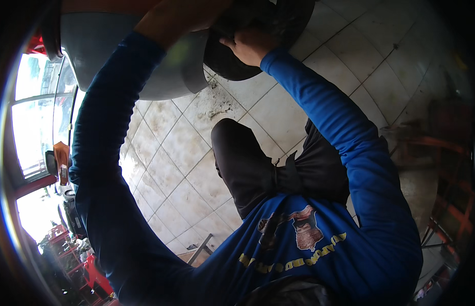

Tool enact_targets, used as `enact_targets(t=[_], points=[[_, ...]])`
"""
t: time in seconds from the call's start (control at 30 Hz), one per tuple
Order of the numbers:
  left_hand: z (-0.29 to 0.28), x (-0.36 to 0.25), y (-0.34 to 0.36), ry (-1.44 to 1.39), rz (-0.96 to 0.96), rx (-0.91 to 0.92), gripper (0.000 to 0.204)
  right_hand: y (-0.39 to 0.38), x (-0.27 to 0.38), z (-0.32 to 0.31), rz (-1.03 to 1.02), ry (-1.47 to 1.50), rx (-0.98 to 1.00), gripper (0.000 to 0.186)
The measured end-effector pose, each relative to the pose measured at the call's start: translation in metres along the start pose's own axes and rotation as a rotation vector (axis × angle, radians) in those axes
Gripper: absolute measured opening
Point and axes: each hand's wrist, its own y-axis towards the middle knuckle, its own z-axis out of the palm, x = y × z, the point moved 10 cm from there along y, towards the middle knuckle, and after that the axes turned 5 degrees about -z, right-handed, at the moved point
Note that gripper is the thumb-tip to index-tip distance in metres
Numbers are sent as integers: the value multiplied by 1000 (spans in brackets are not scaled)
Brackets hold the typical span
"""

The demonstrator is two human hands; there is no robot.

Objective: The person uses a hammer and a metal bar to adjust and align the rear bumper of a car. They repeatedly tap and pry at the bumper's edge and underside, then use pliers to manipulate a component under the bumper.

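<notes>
A smooth grey body panel (pixel 110 53), apparently a vehicle's bumper, fills the upper left. Beside it is a black rounded part (pixel 232 70) that looks like a tyre, deep in shadow. My left hand (pixel 196 13) reaches across the panel's top into the dark space above this part; its fingers are hidden. My right hand (pixel 250 45) lies against the black part, thumb pointing left and the other fingers curled in shadow. Whatever it grips is too dark to make out. Both arms are raised in long blue sleeves.
Dirty pale floor tiles (pixel 166 148) spread below, with dark grime (pixel 214 102) near the panel. My bent knee (pixel 237 153) is close to the panel. Red metal racks (pixel 452 153) stand at the right. An orange-handled object (pixel 61 158) is at the left by bright glass.
</notes>
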Motion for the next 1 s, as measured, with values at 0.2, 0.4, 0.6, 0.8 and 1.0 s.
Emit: enact_targets(t=[0.2, 0.4, 0.6, 0.8, 1.0], points=[[28, -16, 56, -203, -121, 16, 20, 2, -16, 12, 37, 233, 16, 47], [110, -36, 88, -420, -318, 223, 27, -2, 5, 14, -21, 189, 33, 43], [65, -14, 89, -392, -328, 367, 26, -2, -1, 4, 112, 152, 66, 62], [-17, 59, 24, -739, -323, -136, 42, 8, 14, 23, 62, 181, 221, 53], [-45, 59, 26, -705, -408, -97, 32, 11, -16, 61, -77, 23, 302, 38]])
